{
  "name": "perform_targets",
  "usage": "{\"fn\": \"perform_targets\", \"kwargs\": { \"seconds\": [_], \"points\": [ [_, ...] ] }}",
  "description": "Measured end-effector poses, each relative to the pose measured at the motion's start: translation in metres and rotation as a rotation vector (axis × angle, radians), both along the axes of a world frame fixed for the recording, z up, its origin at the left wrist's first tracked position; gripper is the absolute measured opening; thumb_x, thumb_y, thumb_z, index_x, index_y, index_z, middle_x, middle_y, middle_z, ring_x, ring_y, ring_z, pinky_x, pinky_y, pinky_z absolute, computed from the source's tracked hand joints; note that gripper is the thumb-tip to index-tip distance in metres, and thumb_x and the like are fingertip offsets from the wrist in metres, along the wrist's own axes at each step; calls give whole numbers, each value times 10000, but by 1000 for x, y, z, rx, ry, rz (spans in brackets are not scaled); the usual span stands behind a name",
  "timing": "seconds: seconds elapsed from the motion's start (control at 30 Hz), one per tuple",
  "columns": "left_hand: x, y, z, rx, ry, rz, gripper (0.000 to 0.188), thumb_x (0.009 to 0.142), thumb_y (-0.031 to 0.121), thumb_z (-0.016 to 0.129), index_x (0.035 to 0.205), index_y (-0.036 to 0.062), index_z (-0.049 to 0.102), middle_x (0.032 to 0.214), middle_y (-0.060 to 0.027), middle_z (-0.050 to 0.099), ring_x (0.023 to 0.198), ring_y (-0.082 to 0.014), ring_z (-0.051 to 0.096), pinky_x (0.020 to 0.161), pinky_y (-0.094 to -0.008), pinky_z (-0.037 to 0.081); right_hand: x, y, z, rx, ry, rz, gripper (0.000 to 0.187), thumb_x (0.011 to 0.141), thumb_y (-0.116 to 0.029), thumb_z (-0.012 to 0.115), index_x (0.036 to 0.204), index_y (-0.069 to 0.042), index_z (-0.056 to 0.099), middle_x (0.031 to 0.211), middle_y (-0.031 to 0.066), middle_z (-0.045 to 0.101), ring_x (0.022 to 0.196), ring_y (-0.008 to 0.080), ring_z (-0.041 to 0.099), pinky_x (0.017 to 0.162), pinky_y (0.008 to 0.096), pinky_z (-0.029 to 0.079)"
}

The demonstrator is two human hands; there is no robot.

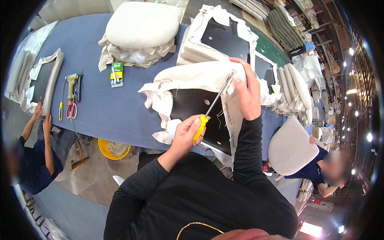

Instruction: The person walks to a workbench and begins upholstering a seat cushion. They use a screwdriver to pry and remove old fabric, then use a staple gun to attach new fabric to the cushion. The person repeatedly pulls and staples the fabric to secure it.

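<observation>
My left hand [185, 136] is closed around the yellow handle of a screwdriver [201, 127]. Its metal shaft slants up and right, and the tip meets the beige fabric near the corner of an upholstered seat cushion [190, 74]. That cushion lies underside up, its black base panel [192, 105] showing inside loose, frayed fabric edges. With my right hand [249, 94] I grip the same corner, thumb on the folded fabric beside the screwdriver tip and fingers over the outer edge.
On the blue table [128, 100] lie a staple gun [71, 86], red-handled scissors [72, 109], another screwdriver [61, 111] and a green box [117, 74]. Stacked cushions [144, 26] stand behind. A yellow bucket [103, 153] sits below the table edge. Co-workers handle cushions at left and right.
</observation>
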State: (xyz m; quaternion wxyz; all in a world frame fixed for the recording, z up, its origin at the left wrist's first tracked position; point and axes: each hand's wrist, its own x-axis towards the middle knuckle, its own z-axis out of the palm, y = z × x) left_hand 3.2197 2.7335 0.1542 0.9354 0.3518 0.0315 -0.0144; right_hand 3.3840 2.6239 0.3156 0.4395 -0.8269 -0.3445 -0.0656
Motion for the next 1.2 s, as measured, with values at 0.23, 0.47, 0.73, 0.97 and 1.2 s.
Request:
{"fn": "perform_targets", "kwargs": {
  "seconds": [0.23, 0.47, 0.73, 0.97, 1.2],
  "points": [
    [-2, 4, 14, -30, 4, -4, 438, 1171, 361, 433, 1367, 3, 592, 821, -56, 569, 577, -81, 461, 542, -223, 391, -3, 7, 2, -40, 11, -47, 395, 958, -119, 567, 1338, -30, 626, 1169, 176, 716, 1075, 254, 695, 990, 338, 503],
    [-3, 12, 16, -535, 82, -389, 476, 1165, 500, 356, 1309, 86, 543, 765, -31, 517, 463, -70, 412, 424, -207, 356, -3, 11, 2, -54, -19, -44, 385, 971, -126, 553, 1337, -31, 625, 1118, 169, 711, 1013, 237, 681, 945, 329, 503],
    [0, 14, -5, -855, -5, -585, 537, 1146, 584, 301, 1249, 108, 529, 722, -16, 491, 426, -61, 396, 374, -190, 362, -3, 12, 4, -70, -1, -32, 383, 977, -141, 558, 1341, -43, 626, 1109, 164, 707, 1012, 229, 677, 940, 324, 504],
    [0, 8, 11, -584, -159, -340, 384, 1129, 491, 493, 1247, 126, 478, 898, -67, 543, 543, -77, 468, 393, -171, 372, 3, 14, -1, -43, 4, 14, 378, 986, -149, 564, 1345, -48, 623, 1155, 173, 708, 1056, 239, 690, 969, 329, 506],
    [-15, 17, 6, -555, -69, -239, 379, 1041, 247, 692, 1334, 124, 487, 895, -71, 569, 769, -99, 522, 538, -262, 416, 0, 12, 3, -37, 27, 12, 376, 977, -137, 576, 1338, -50, 630, 1164, 154, 711, 1065, 219, 674, 980, 319, 499]
  ]
}}
